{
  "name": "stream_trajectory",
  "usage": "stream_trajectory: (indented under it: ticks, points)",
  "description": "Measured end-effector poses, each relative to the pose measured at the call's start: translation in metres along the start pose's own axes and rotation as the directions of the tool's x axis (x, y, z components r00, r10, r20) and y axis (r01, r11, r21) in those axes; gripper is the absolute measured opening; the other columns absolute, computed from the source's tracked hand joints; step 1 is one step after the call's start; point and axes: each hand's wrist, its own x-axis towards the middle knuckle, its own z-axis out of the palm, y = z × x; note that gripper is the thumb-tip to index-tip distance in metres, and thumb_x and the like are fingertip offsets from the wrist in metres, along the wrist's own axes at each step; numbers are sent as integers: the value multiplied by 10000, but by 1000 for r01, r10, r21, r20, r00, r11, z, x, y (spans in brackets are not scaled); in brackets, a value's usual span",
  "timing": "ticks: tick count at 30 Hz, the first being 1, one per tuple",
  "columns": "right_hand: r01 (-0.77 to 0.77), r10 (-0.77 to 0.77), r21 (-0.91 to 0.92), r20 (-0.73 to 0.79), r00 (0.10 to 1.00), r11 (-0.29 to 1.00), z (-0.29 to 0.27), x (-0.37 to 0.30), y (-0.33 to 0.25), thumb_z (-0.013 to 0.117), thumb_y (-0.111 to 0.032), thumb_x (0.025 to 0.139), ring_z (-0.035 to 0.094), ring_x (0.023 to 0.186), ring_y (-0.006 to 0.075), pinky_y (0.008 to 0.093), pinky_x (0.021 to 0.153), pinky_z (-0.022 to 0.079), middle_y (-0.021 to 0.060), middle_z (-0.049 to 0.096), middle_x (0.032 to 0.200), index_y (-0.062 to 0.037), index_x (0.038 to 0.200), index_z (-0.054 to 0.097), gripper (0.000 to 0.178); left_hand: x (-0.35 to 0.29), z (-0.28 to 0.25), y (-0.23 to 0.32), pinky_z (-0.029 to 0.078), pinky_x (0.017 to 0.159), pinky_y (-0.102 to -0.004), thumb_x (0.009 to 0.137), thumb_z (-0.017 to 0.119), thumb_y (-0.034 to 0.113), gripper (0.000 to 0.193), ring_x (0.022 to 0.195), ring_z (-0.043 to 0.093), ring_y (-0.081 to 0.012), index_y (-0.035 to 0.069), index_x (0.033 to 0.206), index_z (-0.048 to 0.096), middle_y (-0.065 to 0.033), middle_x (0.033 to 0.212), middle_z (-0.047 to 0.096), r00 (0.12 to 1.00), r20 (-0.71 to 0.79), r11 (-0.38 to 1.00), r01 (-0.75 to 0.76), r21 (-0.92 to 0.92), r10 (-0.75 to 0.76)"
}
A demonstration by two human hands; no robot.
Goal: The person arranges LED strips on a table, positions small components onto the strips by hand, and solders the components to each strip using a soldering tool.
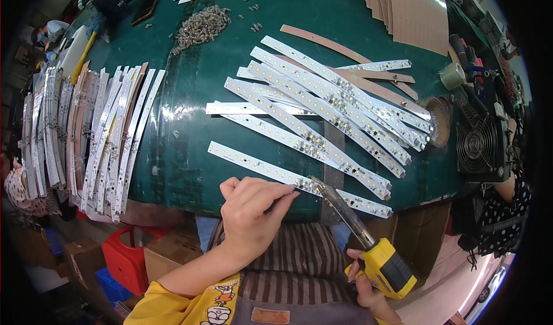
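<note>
In front of me on the green table lies a white LED strip board (253, 164) with small yellowish LEDs and dark parts toward its right half. My left hand (250, 212) is closed in a pinch, thumb and index fingertips at the strip's near edge; anything between them is too small to make out. My right hand (364, 284) grips a yellow and black soldering gun (391, 273) by its handle. Its metal tip reaches the strip just right of my left fingertips. Beyond, many more LED strip boards (322, 106) lie crossed in a loose pile.
Stacked strips (109, 135) stand along the left. A heap of small metallic parts (201, 28) and a phone (147, 6) lie at the back. At right are brown board sheets (417, 19), a solder spool (452, 75) and a fan (478, 146). A red stool (124, 256) stands below left.
</note>
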Motion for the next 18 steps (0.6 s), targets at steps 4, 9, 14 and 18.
stream_trajectory:
  ticks: [4,9,14,18]
  points:
    - [18,-16,26,-84,996,999,5,1,-3,564,-434,929,498,681,97,232,642,410,22,535,754,23,1262,520,567,0,0,-1,298,702,-321,711,788,59,188,705,587,-135,127,865,705,34,774,670,1000,0,1000,-15,11,15]
    - [-9,9,3,-35,999,1000,0,1,-6,566,-435,928,499,683,97,237,636,412,26,539,756,23,1258,521,566,2,-4,4,330,713,-309,681,807,41,192,708,604,-139,123,834,725,28,761,680,997,26,993,-69,93,66]
    - [21,-21,-5,-2,1000,1000,-6,-4,11,571,-345,940,496,686,106,241,641,417,30,538,758,24,1229,518,472,3,-6,6,325,722,-314,683,806,49,203,714,602,-138,131,853,731,28,766,680,998,40,992,-51,113,47]
    - [94,-73,153,-138,988,984,5,-8,18,538,-206,956,497,694,117,259,648,436,50,544,815,8,1173,504,306,-2,-2,2,282,726,-336,694,798,80,194,711,590,-124,141,854,707,48,778,666,1000,7,999,-13,50,12]
